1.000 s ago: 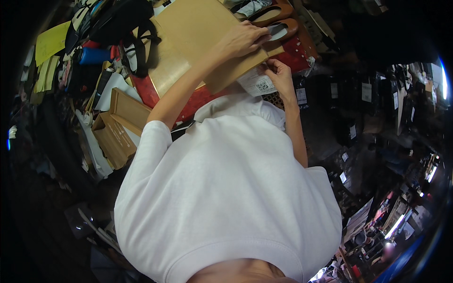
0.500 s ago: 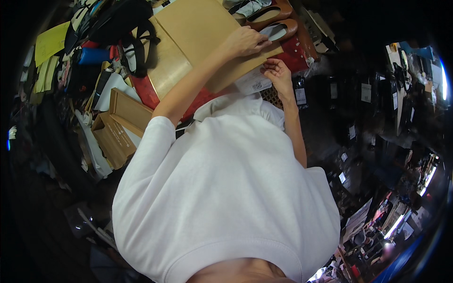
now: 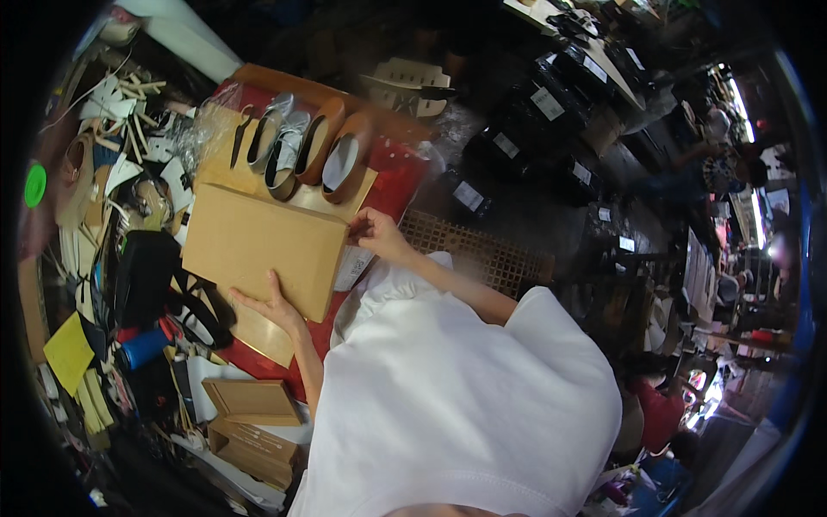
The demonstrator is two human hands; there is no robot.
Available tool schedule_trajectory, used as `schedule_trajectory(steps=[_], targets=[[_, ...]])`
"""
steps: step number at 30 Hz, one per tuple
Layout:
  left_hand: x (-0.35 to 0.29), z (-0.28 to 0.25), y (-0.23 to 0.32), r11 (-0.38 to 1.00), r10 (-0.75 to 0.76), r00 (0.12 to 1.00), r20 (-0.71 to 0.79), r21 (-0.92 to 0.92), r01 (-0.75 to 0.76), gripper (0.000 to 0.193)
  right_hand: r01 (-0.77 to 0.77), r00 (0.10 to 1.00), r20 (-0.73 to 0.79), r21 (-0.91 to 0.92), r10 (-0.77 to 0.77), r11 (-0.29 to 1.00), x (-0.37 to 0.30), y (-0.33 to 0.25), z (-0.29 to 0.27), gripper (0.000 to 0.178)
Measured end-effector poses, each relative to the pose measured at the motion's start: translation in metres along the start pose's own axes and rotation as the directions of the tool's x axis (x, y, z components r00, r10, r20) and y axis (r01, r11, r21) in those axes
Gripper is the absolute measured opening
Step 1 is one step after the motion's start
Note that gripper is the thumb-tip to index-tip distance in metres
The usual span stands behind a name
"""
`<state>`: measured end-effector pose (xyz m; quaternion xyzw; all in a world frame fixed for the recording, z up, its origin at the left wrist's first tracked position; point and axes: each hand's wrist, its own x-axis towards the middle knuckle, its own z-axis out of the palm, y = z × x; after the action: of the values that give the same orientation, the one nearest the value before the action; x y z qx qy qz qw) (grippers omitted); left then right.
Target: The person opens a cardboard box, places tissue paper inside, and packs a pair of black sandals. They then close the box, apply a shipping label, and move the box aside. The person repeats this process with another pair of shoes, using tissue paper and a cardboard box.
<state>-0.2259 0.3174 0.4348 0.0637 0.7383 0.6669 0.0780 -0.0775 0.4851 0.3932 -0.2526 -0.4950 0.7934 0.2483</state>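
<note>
A closed, flat brown cardboard box [image 3: 263, 237] lies in front of me on a red-topped table [image 3: 394, 183]. Against its near side rests my left hand [image 3: 274, 308], open, with thumb and fingers spread. My right hand [image 3: 379, 235] is at the box's right corner, its bent fingers closed on the edge there. Just behind the box stand a pair of brown slip-on shoes [image 3: 351, 155] and a pair of silver-grey shoes [image 3: 289, 151]. A white printed paper [image 3: 351, 267] shows beneath the box's right end, below my right hand.
An open small cardboard box [image 3: 254, 444] sits at the near left. Black bags [image 3: 138, 276], a blue roll [image 3: 145, 347] and scraps [image 3: 129, 112] crowd the left side. Black wrapped parcels [image 3: 534, 112] with labels lie at the far right, beyond a brown lattice [image 3: 474, 246].
The view has swung round, bringing the shoes and table's far end into sight. My left hand has left the box's right corner for its near side. My right hand stays by the right end.
</note>
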Motion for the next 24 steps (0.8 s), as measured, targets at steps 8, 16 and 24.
schedule_trajectory(steps=[8, 16, 24], targets=[[-0.007, 0.001, 0.005, 0.994, -0.026, 1.0, -0.009, -0.108, 0.025, 0.093, -0.002, 0.996, -0.092, -0.183, -0.015, 0.983, 0.017, -0.022, -0.004, 0.015], [0.003, -0.024, -0.038, 0.61, -0.5, 0.866, 0.024, -0.7, 0.372, 0.081, -0.341, 0.914, 0.096, -0.347, 0.395, 0.874, 0.112, -0.025, 0.008, 0.067], [-0.01, -0.036, -0.056, 0.567, -0.599, 0.801, 0.02, -0.696, 0.441, 0.08, -0.544, 0.635, 0.529, -0.212, 0.563, 0.812, 0.129, 0.054, 0.035, 0.094]])
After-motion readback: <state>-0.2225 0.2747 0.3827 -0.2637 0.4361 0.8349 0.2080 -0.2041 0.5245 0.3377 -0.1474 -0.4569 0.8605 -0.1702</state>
